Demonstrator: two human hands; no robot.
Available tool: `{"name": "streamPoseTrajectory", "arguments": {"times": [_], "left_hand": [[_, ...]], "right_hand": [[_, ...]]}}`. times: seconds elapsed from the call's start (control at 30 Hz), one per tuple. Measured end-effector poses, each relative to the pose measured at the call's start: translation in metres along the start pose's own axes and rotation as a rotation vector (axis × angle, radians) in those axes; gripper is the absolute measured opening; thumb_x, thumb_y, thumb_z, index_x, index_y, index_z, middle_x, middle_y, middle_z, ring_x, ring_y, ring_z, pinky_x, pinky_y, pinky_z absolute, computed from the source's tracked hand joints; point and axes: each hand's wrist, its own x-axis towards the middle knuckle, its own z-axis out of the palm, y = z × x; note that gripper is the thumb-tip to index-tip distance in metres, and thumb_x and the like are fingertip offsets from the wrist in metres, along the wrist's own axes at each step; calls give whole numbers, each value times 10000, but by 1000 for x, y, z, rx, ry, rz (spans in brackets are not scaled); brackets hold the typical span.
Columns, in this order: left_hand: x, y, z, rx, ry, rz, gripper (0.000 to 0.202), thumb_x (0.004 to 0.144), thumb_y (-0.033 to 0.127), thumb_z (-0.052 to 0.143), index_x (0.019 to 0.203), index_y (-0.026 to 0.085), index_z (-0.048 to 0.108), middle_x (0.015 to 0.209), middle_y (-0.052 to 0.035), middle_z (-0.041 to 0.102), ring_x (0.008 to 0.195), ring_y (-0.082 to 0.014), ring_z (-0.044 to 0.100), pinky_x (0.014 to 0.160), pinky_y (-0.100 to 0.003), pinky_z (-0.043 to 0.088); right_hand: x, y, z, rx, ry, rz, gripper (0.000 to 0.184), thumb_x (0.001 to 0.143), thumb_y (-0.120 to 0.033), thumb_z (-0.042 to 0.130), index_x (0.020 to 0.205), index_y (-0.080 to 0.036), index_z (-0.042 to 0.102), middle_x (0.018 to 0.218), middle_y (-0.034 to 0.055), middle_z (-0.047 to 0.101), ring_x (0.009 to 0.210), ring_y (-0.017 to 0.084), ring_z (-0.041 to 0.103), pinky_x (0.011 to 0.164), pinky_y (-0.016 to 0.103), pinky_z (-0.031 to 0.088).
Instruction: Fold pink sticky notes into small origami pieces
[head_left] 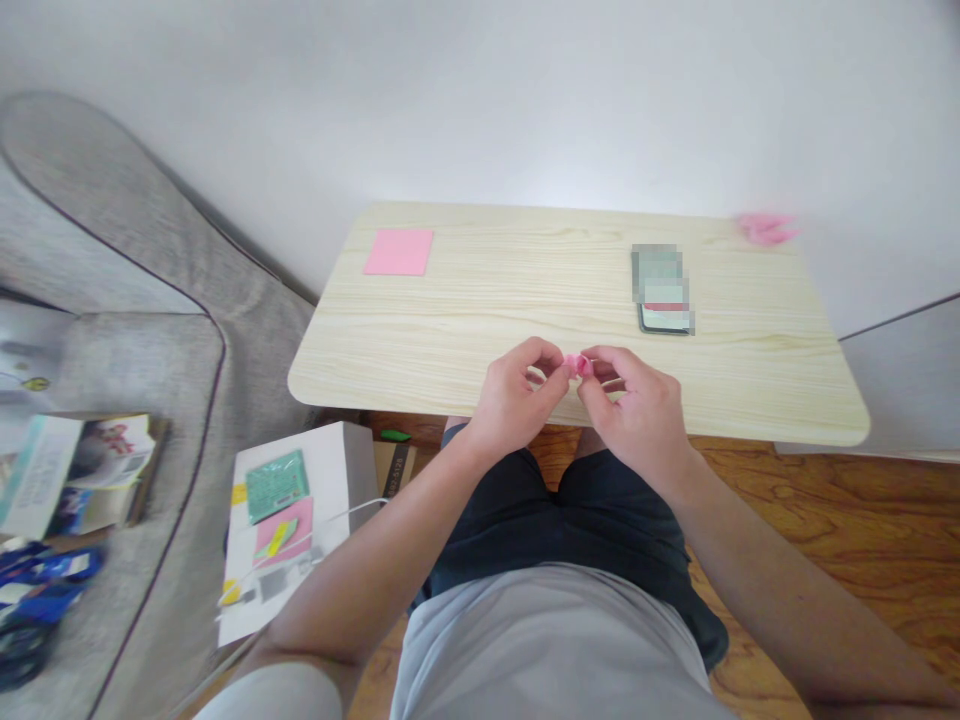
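Note:
A small piece of folded pink paper (577, 365) is held between my two hands, just above the front edge of the wooden table (495, 300). My left hand (521, 393) pinches its left side with thumb and forefinger. On the other side, the thumb and forefinger of my right hand (634, 408) grip the paper. Its exact folded shape is too small to make out. Flat at the table's back left lies a stack of pink square paper (399, 252). Another folded pink paper piece (766, 228) rests at the back right corner.
A phone (664, 290), partly blurred out, lies right of centre on the table. To the lower left stands a white box (330, 470) with a green packet (277, 485), pink paper and a cable on top. A grey sofa (150, 370) fills the left side.

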Motion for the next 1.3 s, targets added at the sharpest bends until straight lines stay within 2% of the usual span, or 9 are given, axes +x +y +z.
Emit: {"name": "streamPoseTrajectory", "arguments": {"times": [0.27,0.4,0.67,0.93,1.3], "left_hand": [[0,0,2,24,-1,-3,256,945,449,674,888,199,664,847,-4,696,794,-123,643,724,-257,527],[0,0,4,47,3,-4,250,949,447,666,902,203,688,864,-15,716,813,-134,658,729,-263,534],[0,-5,9,53,26,8,218,950,417,664,937,208,724,897,-23,752,817,-145,695,745,-281,568],[-1,-7,14,56,89,-7,208,936,406,686,883,211,735,857,-11,753,795,-142,698,717,-271,574],[1,-7,17,86,115,-24,185,927,382,681,865,214,726,829,-9,755,767,-152,703,675,-277,567]], "right_hand": [[5,0,0,-159,-2,-38,205,996,-392,590,1039,-220,694,959,76,761,767,203,696,700,331,553],[8,2,0,-171,-21,-14,197,1003,-387,581,1046,-224,682,918,64,769,765,212,718,701,332,545],[11,9,6,-159,-31,-14,198,1002,-356,582,1117,-223,673,977,78,782,841,235,744,769,349,559],[11,15,9,-178,-36,-20,229,1021,-362,548,1146,-214,670,977,87,778,841,238,732,766,351,542],[19,21,6,-307,-75,-93,244,1022,-366,525,1081,-208,701,898,85,764,826,242,713,728,342,484]]}}
